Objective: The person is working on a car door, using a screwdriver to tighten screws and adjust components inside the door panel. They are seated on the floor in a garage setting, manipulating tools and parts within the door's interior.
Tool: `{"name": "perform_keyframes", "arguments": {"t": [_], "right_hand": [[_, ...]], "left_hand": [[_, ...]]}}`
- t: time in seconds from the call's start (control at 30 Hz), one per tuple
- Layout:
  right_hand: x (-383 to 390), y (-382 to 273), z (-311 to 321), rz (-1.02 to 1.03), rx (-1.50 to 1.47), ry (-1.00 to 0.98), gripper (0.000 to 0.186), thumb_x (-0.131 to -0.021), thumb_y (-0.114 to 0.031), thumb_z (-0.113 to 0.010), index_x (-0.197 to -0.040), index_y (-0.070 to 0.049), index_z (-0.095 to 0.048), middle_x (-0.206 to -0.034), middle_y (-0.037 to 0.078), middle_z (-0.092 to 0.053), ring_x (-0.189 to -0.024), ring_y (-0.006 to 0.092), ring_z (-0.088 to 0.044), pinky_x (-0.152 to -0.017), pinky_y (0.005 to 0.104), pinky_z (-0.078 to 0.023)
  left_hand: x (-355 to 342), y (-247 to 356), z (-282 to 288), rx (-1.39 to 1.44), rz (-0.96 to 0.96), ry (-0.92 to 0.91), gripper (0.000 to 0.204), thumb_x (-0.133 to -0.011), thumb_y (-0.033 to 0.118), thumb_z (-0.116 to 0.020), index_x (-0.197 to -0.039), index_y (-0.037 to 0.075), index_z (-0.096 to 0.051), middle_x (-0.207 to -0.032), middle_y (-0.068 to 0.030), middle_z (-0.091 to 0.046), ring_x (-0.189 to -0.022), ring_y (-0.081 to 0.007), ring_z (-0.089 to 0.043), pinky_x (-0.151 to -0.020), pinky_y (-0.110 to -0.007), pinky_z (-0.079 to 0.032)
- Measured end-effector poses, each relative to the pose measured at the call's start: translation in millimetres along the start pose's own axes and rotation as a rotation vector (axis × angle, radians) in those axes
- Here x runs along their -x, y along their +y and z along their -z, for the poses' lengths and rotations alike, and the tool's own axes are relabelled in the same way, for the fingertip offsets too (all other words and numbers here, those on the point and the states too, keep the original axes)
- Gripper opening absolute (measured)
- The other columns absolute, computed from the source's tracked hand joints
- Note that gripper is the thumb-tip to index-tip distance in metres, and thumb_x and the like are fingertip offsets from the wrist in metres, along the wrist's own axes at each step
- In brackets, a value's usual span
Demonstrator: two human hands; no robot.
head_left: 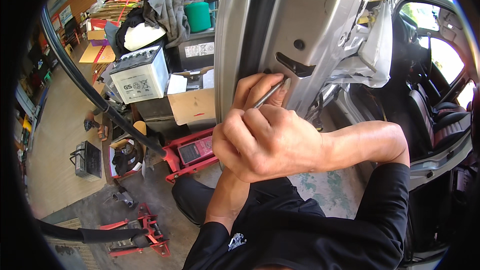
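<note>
My right hand (pixel 272 140) is closed in a fist around a thin grey metal rod (pixel 268 94), perhaps a screwdriver shaft; any handle is hidden in the palm. Beyond it, my left hand (pixel 254 88) has its fingers bent around the rod's far end, thumb alongside, against the edge of a silver car door (pixel 280 25). The rod's tip lies just below a dark latch slot (pixel 296 65) in that edge. A round black plug (pixel 299 44) sits above the slot. Loose clear plastic sheeting (pixel 372 55) hangs from the door's inner side.
At right is the car's interior with a seat (pixel 425 120). On the left stand a white car battery (pixel 140 76), a cardboard box (pixel 192 102) and a black battery (pixel 88 160). Two red floor jacks (pixel 192 152) rest on the floor, their long handles slanting across the left side.
</note>
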State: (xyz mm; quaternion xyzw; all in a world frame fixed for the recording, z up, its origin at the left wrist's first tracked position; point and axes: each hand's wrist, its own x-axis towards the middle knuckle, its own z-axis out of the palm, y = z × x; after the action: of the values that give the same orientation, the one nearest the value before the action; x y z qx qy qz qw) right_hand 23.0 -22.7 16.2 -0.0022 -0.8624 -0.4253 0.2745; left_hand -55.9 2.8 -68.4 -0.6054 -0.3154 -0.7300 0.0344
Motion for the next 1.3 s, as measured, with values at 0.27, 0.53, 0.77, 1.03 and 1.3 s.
{"name": "perform_keyframes", "arguments": {"t": [0.27, 0.53, 0.77, 1.03, 1.3], "right_hand": [[6.0, 8.2, 7.0, -0.139, -0.497, -0.015, 0.022, -0.071, -0.013, -0.068, -0.086, 0.001, -0.061, -0.072, 0.005, -0.056, -0.055, 0.0149, -0.057, -0.045, 0.0299, -0.045], [-13.1, 5.7, 11.3, -0.189, -0.389, -0.258, 0.022, -0.066, -0.014, -0.073, -0.082, -0.002, -0.061, -0.065, 0.006, -0.058, -0.050, 0.0201, -0.063, -0.041, 0.0356, -0.046], [-9.7, 0.2, 10.8, -0.153, -0.189, -0.080, 0.030, -0.058, -0.016, -0.071, -0.085, -0.002, -0.066, -0.072, 0.001, -0.048, -0.052, 0.0113, -0.049, -0.039, 0.0255, -0.039], [-5.6, 32.5, 29.7, -0.158, -0.133, 0.426, 0.038, -0.070, -0.004, -0.066, -0.105, 0.011, -0.066, -0.083, 0.012, -0.063, -0.060, 0.0145, -0.061, -0.043, 0.0245, -0.046], [40.0, 87.5, 79.5, -0.423, -0.483, 0.842, 0.040, -0.105, -0.019, -0.048, -0.129, 0.011, -0.057, -0.093, 0.019, -0.069, -0.057, 0.0197, -0.066, -0.043, 0.0276, -0.052]], "left_hand": [[-7.1, 27.0, 14.2, 0.002, 0.259, -0.169, 0.033, -0.100, 0.018, -0.059, -0.131, 0.006, -0.058, -0.124, -0.0106, -0.057, -0.113, -0.0266, -0.059, -0.094, -0.034, -0.050], [-5.8, 18.8, 5.5, -0.133, 0.139, -0.137, 0.032, -0.096, 0.016, -0.063, -0.127, 0.007, -0.062, -0.126, -0.0079, -0.059, -0.115, -0.0204, -0.060, -0.098, -0.031, -0.050], [-10.8, 20.8, 5.1, -0.114, 0.056, -0.087, 0.026, -0.098, 0.012, -0.062, -0.124, 0.008, -0.062, -0.118, -0.0052, -0.061, -0.110, -0.0189, -0.062, -0.095, -0.029, -0.052], [-25.4, -6.6, 1.9, -0.174, -0.181, -0.058, 0.021, -0.096, 0.015, -0.066, -0.110, 0.004, -0.056, -0.101, -0.0111, -0.059, -0.083, -0.0267, -0.063, -0.072, -0.038, -0.052], [-30.0, -2.3, -11.0, -0.047, -0.052, -0.022, 0.022, -0.092, 0.019, -0.073, -0.099, 0.004, -0.058, -0.085, -0.0071, -0.060, -0.063, -0.0182, -0.060, -0.056, -0.032, -0.050]]}}
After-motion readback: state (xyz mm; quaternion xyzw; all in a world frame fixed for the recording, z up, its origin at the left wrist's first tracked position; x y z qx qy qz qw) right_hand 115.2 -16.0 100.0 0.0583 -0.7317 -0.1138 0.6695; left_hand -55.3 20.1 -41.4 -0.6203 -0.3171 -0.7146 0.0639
